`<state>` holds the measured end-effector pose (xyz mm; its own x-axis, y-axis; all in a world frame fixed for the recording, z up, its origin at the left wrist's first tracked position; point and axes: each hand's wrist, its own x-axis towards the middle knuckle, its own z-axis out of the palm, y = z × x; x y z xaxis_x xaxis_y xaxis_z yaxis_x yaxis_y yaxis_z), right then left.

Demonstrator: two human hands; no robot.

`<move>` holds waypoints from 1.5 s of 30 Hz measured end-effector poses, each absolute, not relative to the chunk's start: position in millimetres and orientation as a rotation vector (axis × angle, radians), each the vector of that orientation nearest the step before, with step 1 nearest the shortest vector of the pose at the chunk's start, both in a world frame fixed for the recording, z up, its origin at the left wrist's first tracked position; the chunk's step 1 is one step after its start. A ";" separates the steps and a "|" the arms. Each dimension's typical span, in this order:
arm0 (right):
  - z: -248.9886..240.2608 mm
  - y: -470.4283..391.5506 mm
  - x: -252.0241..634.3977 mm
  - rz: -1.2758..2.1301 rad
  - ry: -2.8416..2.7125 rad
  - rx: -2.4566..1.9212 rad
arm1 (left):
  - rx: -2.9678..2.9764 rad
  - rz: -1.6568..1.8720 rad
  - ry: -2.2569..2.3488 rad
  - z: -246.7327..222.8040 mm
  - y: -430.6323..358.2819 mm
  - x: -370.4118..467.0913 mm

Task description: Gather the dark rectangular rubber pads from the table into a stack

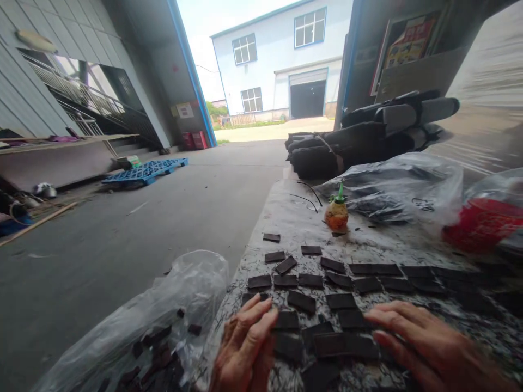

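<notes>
Small black rectangular pieces (311,280) lie in loose rows across the table in front of me. My left hand (247,345) is at the table's left edge, fingers stretched forward, its fingertips beside a black piece (287,321). On the other side, my right hand (429,343) reaches in with fingers extended and thumb a little apart. Its fingertips are by the right ends of a black piece (351,319) and a longer black strip (345,345). Neither hand visibly grips anything. The undersides of the fingers are hidden.
An orange bottle with a green nozzle (337,212) stands behind the pieces. Clear plastic sheeting (408,179) and a red container (482,223) are at right. A plastic bag (192,288) with black scraps hangs left. Dark rolls (359,141) and a blue pallet (147,171) lie beyond.
</notes>
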<state>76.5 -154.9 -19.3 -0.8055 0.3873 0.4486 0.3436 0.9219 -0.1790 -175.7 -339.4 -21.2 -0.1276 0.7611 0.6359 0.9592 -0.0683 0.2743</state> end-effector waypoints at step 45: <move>40.4 -171.8 -150.0 0.893 -3.103 -0.703 | -1.383 -1.803 -2.261 -47.3 -377.6 -232.1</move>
<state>-150.0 -171.8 40.4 -0.8968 0.3528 -0.2669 0.4407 0.7650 -0.4697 -232.1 -377.6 -47.3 -0.6261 0.6437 0.4401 0.5722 -0.0041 0.8201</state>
